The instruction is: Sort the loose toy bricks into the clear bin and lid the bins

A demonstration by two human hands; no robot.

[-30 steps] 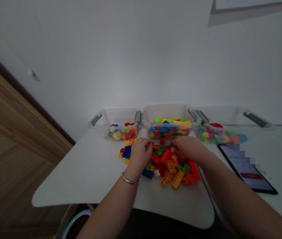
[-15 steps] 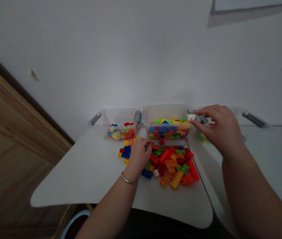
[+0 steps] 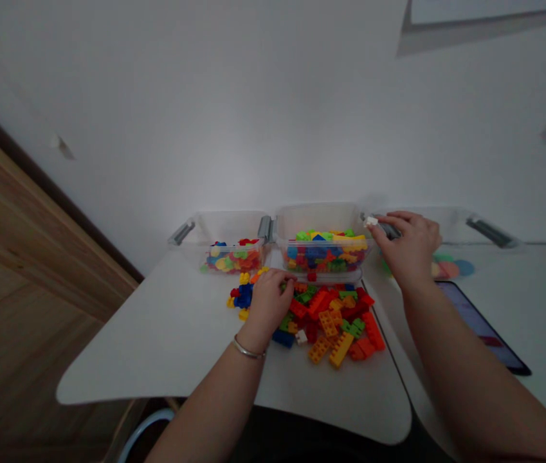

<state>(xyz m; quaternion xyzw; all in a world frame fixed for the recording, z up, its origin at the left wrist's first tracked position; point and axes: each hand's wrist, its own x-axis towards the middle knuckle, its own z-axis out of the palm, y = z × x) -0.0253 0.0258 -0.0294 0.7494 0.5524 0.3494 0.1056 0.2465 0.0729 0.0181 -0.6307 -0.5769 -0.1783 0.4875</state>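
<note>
- While plenty of bricks [image 3: 323,246] already sit inside the middle box [image 3: 321,220], a broad heap of loose bricks [image 3: 328,323] lies in front of it on the desk [image 3: 157,350], so the work looks only partway along, with most of that heap left to handle
- One white brick [image 3: 371,222] is up off the desk at the right hand [image 3: 395,233], just beside the right end of the middle box; it does not appear to be inside
- The right hand is nearly closed, the white brick seemingly pinched lightly at the thumb's tip, though the finger contact on its far side is unclear
- A second white brick [image 3: 301,337] remains on the desk at the heap's near edge, to the right of the left hand [image 3: 273,294] and well apart from the right
- The left hand rests half-curled over the heap's left part, thumb apart from the fingers; whether it grips anything cannot be told
</note>
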